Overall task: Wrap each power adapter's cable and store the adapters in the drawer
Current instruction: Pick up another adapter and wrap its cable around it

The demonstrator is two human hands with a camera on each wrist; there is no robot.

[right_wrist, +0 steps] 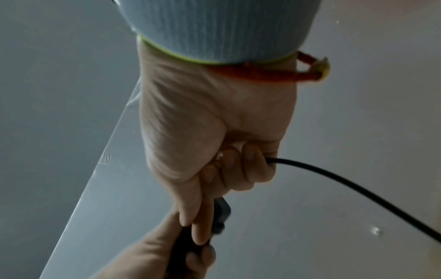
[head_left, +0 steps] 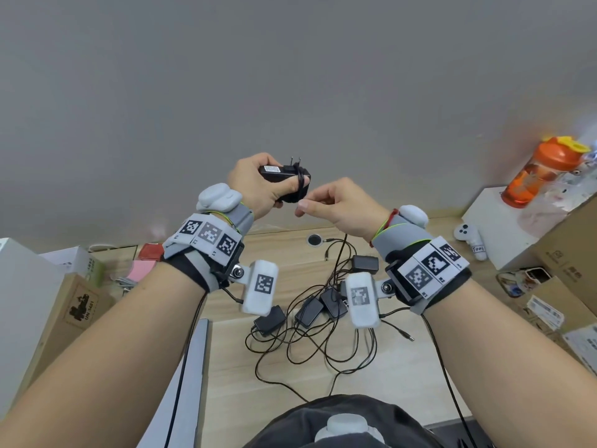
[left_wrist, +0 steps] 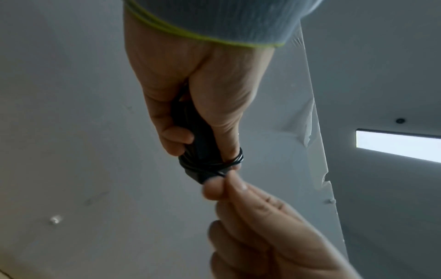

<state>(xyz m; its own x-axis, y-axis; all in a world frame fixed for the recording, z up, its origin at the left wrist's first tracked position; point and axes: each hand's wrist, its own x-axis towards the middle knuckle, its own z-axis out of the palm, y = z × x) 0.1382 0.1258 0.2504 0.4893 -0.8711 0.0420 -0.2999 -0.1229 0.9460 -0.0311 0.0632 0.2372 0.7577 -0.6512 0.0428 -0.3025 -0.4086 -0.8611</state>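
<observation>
My left hand [head_left: 258,185] grips a black power adapter [head_left: 284,176] raised above the desk, prongs up, with several turns of its cable looped round the body and over my thumb [left_wrist: 229,143]. My right hand [head_left: 329,202] pinches the same cable [right_wrist: 334,177] right beside the adapter; the cable runs through its curled fingers and hangs down toward the desk. In the left wrist view the wound loops [left_wrist: 210,164] sit at the adapter's end. Several more black adapters [head_left: 310,310] lie on the wooden desk [head_left: 403,367] in a tangle of cables [head_left: 310,350]. No drawer shows.
An orange bottle [head_left: 536,171] stands on a white box [head_left: 504,227] at the right, beside a white controller [head_left: 470,236] and cardboard boxes [head_left: 568,253]. More boxes [head_left: 77,305] and a pink item [head_left: 142,270] crowd the left. A grey wall rises behind the desk.
</observation>
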